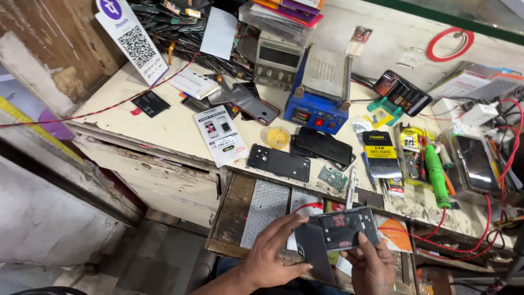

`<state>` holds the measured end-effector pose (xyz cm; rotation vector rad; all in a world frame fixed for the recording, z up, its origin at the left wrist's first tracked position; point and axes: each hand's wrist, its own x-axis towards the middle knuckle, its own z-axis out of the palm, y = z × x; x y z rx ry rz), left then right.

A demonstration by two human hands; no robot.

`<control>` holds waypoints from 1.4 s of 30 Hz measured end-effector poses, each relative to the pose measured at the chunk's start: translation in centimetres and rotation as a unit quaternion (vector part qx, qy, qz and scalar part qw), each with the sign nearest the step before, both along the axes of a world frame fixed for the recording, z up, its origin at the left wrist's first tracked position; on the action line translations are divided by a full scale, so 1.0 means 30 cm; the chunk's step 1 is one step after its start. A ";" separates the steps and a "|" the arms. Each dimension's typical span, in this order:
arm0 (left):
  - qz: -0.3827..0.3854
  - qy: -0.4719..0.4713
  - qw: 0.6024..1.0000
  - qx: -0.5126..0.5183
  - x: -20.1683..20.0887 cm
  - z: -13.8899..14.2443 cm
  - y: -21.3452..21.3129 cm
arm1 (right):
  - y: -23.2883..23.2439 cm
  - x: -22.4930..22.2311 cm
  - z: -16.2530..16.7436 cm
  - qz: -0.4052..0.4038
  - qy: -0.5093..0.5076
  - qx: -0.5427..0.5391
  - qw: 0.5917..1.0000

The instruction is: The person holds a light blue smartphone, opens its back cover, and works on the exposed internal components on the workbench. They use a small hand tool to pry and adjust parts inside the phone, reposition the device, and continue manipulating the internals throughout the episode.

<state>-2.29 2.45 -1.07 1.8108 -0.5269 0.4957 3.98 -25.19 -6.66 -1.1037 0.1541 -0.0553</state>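
Above the open wooden drawer at the lower middle of the view, both hands are working on one opened black smartphone body, its inner side facing up with dark shielding and small red marks showing. The left hand is reaching in from below, its grip clenched on a flat dark grey panel that is hanging down from the phone's left end — fingers along the top edge, thumb underneath. The right hand is grasping the phone's lower edge from beneath, fingers curled up against it, thumb pressing near the middle.

Inside the drawer, a silvery textured sheet is lying just left of the hands, and an orange-and-white packet is lying just to the right of the phone.

On the worn cream counter beyond the drawer, a black phone back cover with a camera cutout is lying flat, with another dark phone just beside it and a small green circuit board near the counter's front edge. A small round yellow tub is sitting between them and a blue heating station with a metal top plate. Further right, a green-handled tool is lying among red wires — well apart from the hands.
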 end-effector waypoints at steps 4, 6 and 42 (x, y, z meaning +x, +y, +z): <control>-0.017 0.007 0.999 -0.043 -0.003 0.007 0.008 | -0.002 -0.001 0.003 0.001 0.050 0.017 0.999; -0.027 0.000 0.997 -0.072 -0.003 0.014 0.013 | 0.004 0.002 0.004 0.009 0.051 0.033 0.998; -0.052 -0.017 0.979 -0.195 -0.023 -0.047 0.012 | 0.056 -0.063 -0.023 -0.041 0.143 0.017 0.989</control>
